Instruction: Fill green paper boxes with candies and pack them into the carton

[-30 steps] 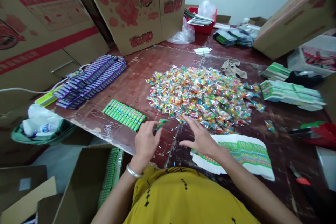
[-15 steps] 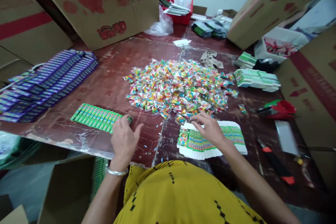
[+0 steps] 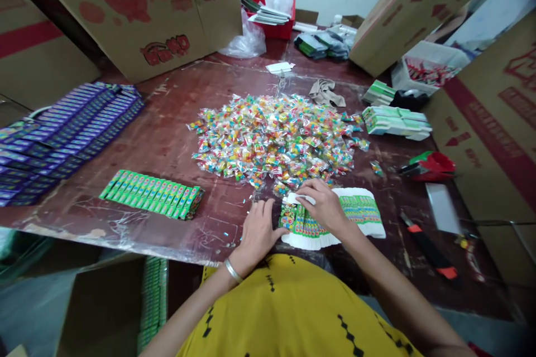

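Note:
On the near table lies a fanned row of flat green-and-white candy cartons (image 3: 360, 206). My right hand (image 3: 324, 209) reaches over its left end, thumb and fingers closed on the white flap of the end carton. My left hand (image 3: 258, 230) is just left of that end, palm down with fingers stretched and thumb apart, holding nothing. Farther left stands a tight row of green candy boxes (image 3: 151, 194), apart from both hands. A broad heap of clear-wrapped colourful candies (image 3: 276, 139) spreads just beyond my hands.
Stacked purple boxes (image 3: 71, 134) fill the left side. A cutter knife (image 3: 431, 251), a red-and-green tool (image 3: 433, 166) and stacked flat cartons (image 3: 396, 121) lie on the right. Large cardboard boxes (image 3: 167, 11) stand at the back. An opened carton (image 3: 100, 307) sits below the table edge.
My left hand has left the row of green boxes and moved right to the fanned cartons. My right hand stays at their left end, now lifting a white flap. The view has shifted slightly.

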Available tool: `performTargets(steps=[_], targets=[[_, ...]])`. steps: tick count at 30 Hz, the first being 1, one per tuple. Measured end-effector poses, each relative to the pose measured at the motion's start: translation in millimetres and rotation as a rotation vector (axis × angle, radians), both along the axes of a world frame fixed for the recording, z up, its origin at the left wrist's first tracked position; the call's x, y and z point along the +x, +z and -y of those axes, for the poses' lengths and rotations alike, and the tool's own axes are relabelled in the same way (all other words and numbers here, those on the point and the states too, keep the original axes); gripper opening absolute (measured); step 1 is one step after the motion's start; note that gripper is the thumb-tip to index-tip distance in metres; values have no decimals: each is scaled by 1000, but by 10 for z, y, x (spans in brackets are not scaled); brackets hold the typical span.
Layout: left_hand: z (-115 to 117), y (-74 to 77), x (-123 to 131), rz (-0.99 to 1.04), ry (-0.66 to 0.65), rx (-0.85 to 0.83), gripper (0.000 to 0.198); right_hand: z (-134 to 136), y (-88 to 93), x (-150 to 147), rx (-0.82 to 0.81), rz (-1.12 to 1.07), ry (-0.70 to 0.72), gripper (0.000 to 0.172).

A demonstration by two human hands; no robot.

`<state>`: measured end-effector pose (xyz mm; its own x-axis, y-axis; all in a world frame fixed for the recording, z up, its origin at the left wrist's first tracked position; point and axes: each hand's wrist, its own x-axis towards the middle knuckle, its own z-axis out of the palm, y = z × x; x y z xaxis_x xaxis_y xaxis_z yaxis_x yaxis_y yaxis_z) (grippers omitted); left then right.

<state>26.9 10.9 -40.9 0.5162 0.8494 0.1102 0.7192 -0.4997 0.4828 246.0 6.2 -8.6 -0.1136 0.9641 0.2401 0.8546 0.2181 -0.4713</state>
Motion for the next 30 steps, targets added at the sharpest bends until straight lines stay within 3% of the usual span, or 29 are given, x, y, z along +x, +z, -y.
performTargets(steps=[4, 7, 10, 14, 17, 22, 25, 30], targets=[[29, 41, 3, 60, 14, -38, 68, 29, 43, 10, 12, -100, 52, 11], [-6, 159, -11, 248, -15, -139, 52, 49, 135, -1, -113, -355, 6, 12], [-103, 326, -59, 533, -70, -463, 28, 48, 276, -25, -303, -677, -29, 19], [-215, 473, -127, 839, -108, -993, 31, 24, 439, -119, -304, -841, 4, 20], [-233, 500, -155, 985, -106, -1206, 38, 28, 508, -220, -194, -790, 14, 17], [-204, 503, -132, 1213, -160, -1392, 39, 73, 482, -349, 97, -414, 78, 21], [-139, 423, -81, 1209, -137, -1444, 33, 66, 308, -387, 117, -359, 62, 23], [9, 201, -58, 1074, 110, -1344, 35, 89, -29, -210, 118, -299, -123, 21]])
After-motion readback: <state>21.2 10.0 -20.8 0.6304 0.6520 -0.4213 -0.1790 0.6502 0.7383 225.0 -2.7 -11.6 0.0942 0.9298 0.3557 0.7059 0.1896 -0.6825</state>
